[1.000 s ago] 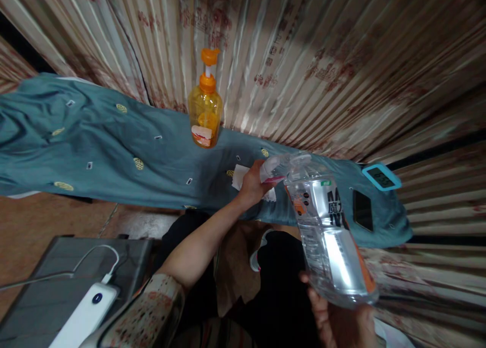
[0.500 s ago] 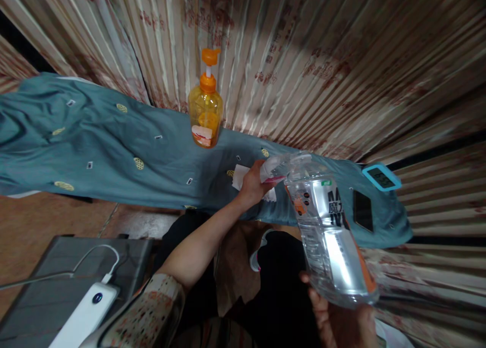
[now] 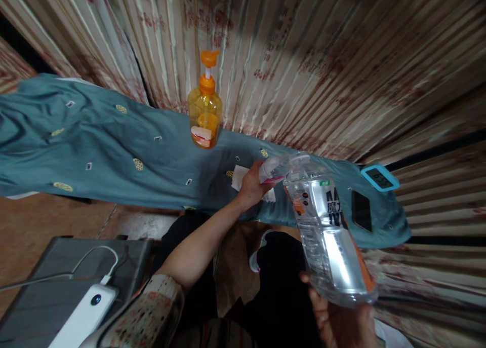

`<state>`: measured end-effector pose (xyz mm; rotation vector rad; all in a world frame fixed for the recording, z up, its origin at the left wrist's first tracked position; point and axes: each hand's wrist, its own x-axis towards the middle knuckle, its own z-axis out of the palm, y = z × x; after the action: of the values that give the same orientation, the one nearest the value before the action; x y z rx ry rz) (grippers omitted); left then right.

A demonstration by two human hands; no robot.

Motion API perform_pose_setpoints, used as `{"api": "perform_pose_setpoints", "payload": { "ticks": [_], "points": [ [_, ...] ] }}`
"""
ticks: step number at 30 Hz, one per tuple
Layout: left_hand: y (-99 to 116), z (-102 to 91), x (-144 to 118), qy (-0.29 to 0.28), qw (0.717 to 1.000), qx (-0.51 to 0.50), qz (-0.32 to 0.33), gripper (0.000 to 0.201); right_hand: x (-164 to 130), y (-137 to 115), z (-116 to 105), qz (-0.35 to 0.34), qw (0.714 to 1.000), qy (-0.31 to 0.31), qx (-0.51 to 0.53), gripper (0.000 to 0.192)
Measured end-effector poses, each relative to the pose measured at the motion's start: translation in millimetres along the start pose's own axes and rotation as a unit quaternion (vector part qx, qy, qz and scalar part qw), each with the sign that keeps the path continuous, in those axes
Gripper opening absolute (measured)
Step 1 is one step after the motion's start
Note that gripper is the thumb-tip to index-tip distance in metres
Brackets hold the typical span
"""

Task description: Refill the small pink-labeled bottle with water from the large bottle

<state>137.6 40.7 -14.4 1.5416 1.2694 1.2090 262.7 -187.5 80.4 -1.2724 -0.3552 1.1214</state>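
Teal cloth [image 3: 114, 155] | striped curtain [image 3: 304, 59] | orange pump bottle [image 3: 205, 112]

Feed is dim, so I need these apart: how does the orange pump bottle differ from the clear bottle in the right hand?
The orange pump bottle stands upright on the teal cloth, untouched; the clear bottle is tilted, held by the right hand. The first is tinted orange with a pump; the second is colourless and looks larger. Both carry labels.

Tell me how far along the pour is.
Done: the big bottle is tilted, mouth meeting the small bottle. In hand: right hand holds the big bottle's base, left hand the small one, over the cloth. Left: the big bottle looks mostly full; the small bottle's level cannot be told.
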Motion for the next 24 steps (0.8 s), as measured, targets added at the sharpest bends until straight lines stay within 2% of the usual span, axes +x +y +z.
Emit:
{"api": "perform_pose_setpoints", "payload": {
  "ticks": [14,24],
  "points": [
    [0.6,-0.9,-0.8,-0.001,1.0,-0.009,-0.006,0.055,3.8,-2.0,-1.9,0.021,1.0,-0.011,0.008,0.064],
    [3.9,-1.7,-0.5,0.004,1.0,-0.02,-0.019,0.056,7.0,-2.3,-2.6,0.018,0.999,-0.022,0.023,0.062]
  ]
}}
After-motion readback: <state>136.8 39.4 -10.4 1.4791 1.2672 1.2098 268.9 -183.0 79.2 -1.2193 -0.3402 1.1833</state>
